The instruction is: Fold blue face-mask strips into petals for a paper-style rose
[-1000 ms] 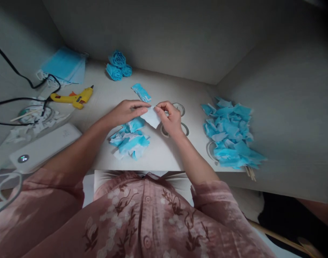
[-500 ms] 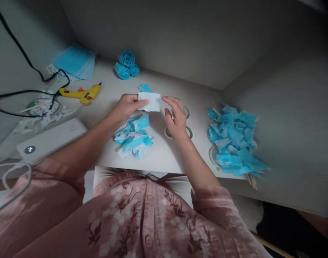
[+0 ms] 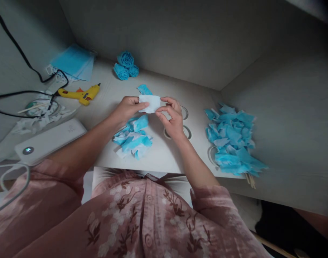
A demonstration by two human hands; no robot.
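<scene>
A small white rectangle of thin fabric (image 3: 153, 104) is held up over the table. My left hand (image 3: 128, 108) pinches its left side, thumb on top. At its right edge, my right hand (image 3: 172, 116) has thumb and fingertips closed on the lower corner, while another finger touches higher up. Just behind the fabric lies a folded blue piece (image 3: 144, 89). Below my hands is a loose heap of blue and white fabric pieces (image 3: 135, 138). Two tape rolls (image 3: 188, 132) lie partly hidden by my right hand.
Three blue fabric roses (image 3: 125, 59) stand at the back, near stacked blue face masks (image 3: 71, 62). To the left are a yellow glue gun (image 3: 82, 94), white scraps (image 3: 47, 111) and a white power bank (image 3: 51, 141). A larger blue pile (image 3: 232, 132) with thin sticks (image 3: 250, 180) lies right.
My right hand has moved in from beside the white fabric and taken hold of its right edge. The left hand keeps its pinch.
</scene>
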